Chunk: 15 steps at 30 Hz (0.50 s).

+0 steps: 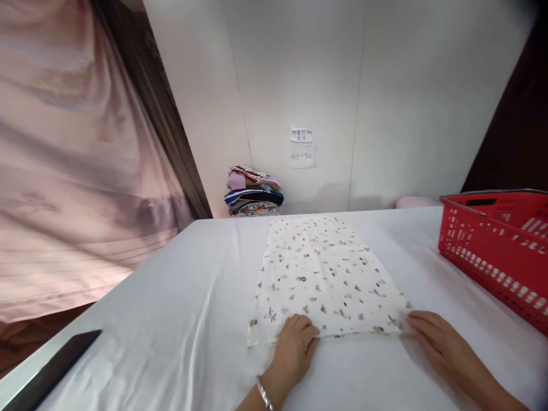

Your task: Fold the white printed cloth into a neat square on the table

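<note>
Room light: soft, moderate, source out of sight from here.
Wall (295,74): grey, faint shadows low, behind the tabletop's far edge.
Pink curtain (77,142): satin sheen.
White tablecloth (192,325): pale highlights along folds, toward the tabletop's near left corner.
Printed fabric (312,268): motifs softening toward far edge.
Red basket (483,240), right edge: stretched, slightly blurred.

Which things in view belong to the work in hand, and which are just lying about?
Seemingly in use:
printed cloth, lying flat
left hand, at its near edge
right hand, at its near right corner
white-covered table, underneath

Seemingly lying about, untouched:
red basket, right
folded fabric stack, far side
dark flat object, lower left
</note>
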{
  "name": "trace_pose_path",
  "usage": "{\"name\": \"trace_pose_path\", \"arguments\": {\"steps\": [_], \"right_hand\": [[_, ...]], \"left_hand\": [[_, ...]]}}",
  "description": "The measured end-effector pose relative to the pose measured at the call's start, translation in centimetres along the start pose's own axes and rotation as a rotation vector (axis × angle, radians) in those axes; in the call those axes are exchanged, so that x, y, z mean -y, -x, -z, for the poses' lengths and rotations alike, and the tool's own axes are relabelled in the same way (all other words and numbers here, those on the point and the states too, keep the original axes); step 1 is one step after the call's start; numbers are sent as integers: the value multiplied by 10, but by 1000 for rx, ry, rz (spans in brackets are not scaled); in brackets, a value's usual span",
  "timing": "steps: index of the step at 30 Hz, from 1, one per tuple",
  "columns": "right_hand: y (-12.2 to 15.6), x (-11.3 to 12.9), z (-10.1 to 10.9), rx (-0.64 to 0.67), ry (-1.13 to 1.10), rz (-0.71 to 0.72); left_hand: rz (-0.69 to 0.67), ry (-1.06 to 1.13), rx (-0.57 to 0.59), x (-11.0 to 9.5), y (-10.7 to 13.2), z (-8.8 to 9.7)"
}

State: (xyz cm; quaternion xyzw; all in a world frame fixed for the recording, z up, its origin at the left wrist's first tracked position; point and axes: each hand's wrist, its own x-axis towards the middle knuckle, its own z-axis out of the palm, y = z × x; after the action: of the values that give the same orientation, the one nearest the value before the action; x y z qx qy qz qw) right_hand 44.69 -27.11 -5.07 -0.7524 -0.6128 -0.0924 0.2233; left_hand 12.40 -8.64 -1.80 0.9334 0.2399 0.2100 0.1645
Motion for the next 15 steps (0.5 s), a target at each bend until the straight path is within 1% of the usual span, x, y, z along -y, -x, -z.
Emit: {"name": "trace_pose_path", "arguments": {"steps": [4, 7, 10, 13, 15], "right_hand": [[-5, 5, -9, 51, -64, 7], [-7, -3, -11, 91, -87, 15], [-9, -13, -13, 120, -69, 28], [-12, -12, -21, 69, -32, 77], [-17, 2, -26, 14, -38, 154]], "left_hand": [[25, 56, 18, -2, 4, 6], [61, 65, 24, 2, 10, 15], [130, 30, 17, 13, 19, 27], [234, -5, -12, 27, 29, 39], [325, -2, -21, 36, 34, 46]]}}
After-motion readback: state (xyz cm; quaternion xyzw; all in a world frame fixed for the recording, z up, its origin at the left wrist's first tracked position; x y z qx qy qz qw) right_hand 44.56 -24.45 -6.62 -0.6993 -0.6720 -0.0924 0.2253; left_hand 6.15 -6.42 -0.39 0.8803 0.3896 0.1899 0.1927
